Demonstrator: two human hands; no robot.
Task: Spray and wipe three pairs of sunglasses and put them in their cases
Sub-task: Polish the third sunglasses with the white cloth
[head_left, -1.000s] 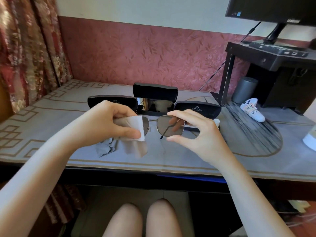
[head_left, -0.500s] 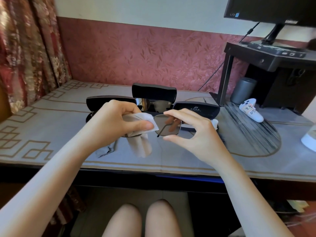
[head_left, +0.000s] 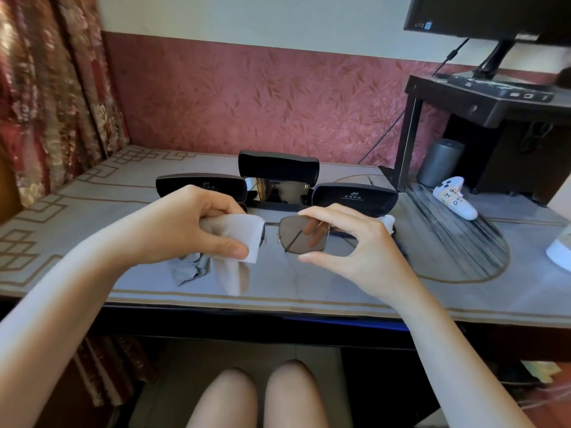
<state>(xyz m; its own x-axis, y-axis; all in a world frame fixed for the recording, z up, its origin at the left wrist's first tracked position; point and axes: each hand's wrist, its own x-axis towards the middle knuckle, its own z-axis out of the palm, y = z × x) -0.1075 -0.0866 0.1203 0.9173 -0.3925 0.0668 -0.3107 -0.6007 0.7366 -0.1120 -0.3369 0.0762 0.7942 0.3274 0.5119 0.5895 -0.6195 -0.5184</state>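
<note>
The left grip (head_left: 185, 223) clutches a white cloth (head_left: 244, 234) over one lens. The right grip (head_left: 355, 242) pinches the sunglasses (head_left: 293, 233).

2 bare forearms (head_left: 77, 291), short-nailed fingers (head_left: 230, 249) and 2 bare knees (head_left: 230, 396) show.

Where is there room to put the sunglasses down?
Bare table lies on the left, between the curtain and the left case, and on the right, between the right case and the white gadget. The front edge right of the grey cloth is free too. Crowded: the back, where the middle case stands between those two.
</note>
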